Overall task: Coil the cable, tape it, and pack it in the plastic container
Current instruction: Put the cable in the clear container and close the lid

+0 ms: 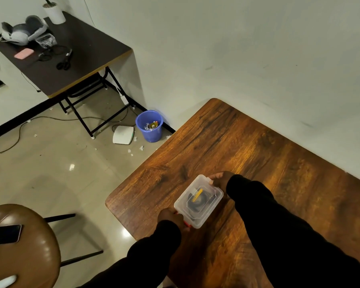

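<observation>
Gripping the lidded container (198,201) at opposite ends, both hands (169,217) hold the coiled, taped cable (195,199) packed; only latching seems left.

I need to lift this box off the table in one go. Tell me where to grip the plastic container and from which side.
Grip the plastic container by its two short ends, one from the near-left, the other from the far-right, where the left hand and right hand already sit. It lies flat on the wooden table with its lid on, and the long sides look too wide for one hand.
</observation>
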